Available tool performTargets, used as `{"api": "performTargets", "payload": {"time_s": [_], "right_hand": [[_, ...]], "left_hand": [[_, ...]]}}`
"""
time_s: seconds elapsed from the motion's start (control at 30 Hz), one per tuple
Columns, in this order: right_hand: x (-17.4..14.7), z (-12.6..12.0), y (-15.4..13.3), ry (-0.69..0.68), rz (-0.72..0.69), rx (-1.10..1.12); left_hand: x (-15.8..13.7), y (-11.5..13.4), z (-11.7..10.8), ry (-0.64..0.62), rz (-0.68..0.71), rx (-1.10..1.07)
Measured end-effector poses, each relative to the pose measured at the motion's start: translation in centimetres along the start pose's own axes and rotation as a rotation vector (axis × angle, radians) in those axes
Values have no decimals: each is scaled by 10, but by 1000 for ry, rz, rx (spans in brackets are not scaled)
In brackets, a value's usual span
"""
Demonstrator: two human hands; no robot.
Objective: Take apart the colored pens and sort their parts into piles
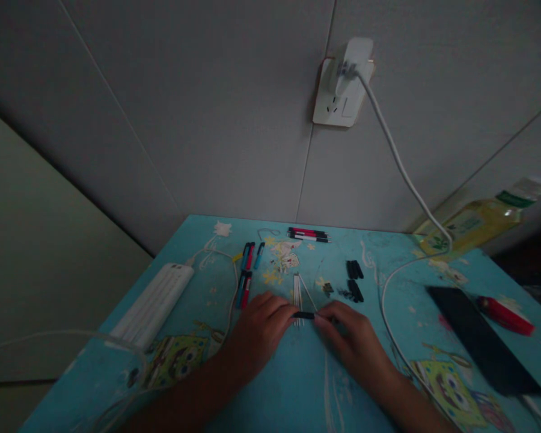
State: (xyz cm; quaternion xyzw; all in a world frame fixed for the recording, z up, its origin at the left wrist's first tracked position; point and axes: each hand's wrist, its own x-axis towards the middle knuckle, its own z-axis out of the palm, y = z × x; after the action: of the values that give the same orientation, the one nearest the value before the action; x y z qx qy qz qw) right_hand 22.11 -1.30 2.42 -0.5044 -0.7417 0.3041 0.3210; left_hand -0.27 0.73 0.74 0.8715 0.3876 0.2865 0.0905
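Note:
My left hand (262, 325) and my right hand (350, 329) are closed on opposite ends of a short black pen part (303, 315), held level between the fingertips. Right beneath and behind it, several thin pen refills (296, 290) lie on the table, one slanting away from the rest. Left of them are blue and red pen barrels (247, 282) in a small group. Several short black pen pieces (354, 280) lie to the right, beside tiny dark parts (328, 288). At the back, several whole-looking pens (309, 234) rest side by side.
A white power strip (155, 307) lies at the left of the blue patterned table (342, 385). On the right are a dark flat slab (482, 337), a red-handled object (505, 316) and a tilted bottle of yellow liquid (473, 224). A white cable (401, 165) drops from the wall socket (338, 99).

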Motion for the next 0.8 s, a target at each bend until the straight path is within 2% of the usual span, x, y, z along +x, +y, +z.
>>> {"api": "performTargets", "payload": {"time_s": [0.2, 0.8], "right_hand": [[-2, -1, 0, -52, 35, -27], [-6, -3, 4, 35, -18, -83]], "left_hand": [[1, 2, -2, -16, 31, -1], [0, 0, 5, -79, -9, 15]]}}
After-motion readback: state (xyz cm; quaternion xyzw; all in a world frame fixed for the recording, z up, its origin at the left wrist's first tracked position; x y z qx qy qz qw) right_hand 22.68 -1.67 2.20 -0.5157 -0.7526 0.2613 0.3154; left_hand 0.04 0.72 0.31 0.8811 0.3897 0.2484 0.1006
